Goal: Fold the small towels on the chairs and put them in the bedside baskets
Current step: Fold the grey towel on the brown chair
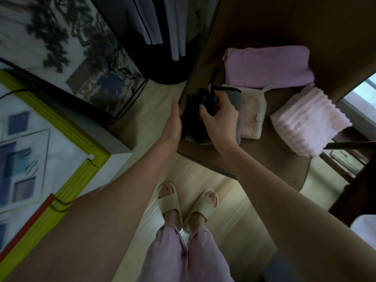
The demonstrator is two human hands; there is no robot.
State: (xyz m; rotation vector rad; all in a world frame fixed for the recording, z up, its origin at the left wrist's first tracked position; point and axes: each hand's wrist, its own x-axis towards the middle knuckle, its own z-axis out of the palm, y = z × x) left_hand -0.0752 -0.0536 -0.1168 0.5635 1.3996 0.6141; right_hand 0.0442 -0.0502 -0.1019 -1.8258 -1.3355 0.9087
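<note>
The left hand [175, 117] lies at the edge of the brown seat [264, 155], its fingertips hidden behind dark fabric, so whether its grip holds anything cannot be told. The right hand [220, 117] curls its grip around a black strap [205, 98] lying over a grey towel [237, 98]. Four folded towels sit on the seat: grey, beige [253, 117], lilac [266, 67], pale pink [309, 121]. No basket is discernible.

Four folded towels [268, 66] on the chair seat [270, 155], both hands at its left edge.
</note>
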